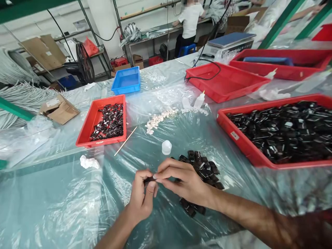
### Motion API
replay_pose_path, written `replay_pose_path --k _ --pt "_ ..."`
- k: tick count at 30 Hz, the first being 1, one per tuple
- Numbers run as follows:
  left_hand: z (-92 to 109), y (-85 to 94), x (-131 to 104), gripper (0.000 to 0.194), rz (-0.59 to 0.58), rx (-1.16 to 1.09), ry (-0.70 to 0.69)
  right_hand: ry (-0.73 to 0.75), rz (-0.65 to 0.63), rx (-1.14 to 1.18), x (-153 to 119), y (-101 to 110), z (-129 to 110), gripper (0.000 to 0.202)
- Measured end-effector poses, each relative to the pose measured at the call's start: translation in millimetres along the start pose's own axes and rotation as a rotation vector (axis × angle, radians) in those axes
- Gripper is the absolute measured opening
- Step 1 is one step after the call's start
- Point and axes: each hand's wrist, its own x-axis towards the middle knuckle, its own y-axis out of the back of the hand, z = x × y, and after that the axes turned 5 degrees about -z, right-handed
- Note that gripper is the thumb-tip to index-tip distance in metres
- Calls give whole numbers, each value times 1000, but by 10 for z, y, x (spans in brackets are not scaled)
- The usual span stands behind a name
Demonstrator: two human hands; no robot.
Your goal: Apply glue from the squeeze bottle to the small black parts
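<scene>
Together, both hands pinch one small black part point(149, 180) near the bench point(52, 207) edge, left hand point(141, 199) beneath, right hand point(181, 181) above, beside the black pile point(204, 169). Best keep fingertips close and square to it, so it cannot twist.

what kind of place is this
Most likely a small factory assembly bench. Red trays hold heaps of small black parts, the table is covered in plastic sheet, and both hands pinch one black part beside a loose pile. Another person works at a far bench.
</scene>
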Motion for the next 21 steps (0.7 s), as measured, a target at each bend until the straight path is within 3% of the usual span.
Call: replay_pose_path --k 5,10,14,17,21 --pt "19 -97 -22 4 31 -113 7 9 3 2 -41 -58 -17 25" --pt "90 -214 -45 8 88 -132 -22 45 122 83 -47 -161 -30 30" --pt "174 -281 -55 10 158 -107 -55 46 130 126 -64 -237 -56 43" --pt "168 -249 -22 5 166 -89 -41 74 141 119 -48 -231 -45 42" --pt "77 -98 94 13 161 -54 69 38 -1 -56 20 -17 93 39"
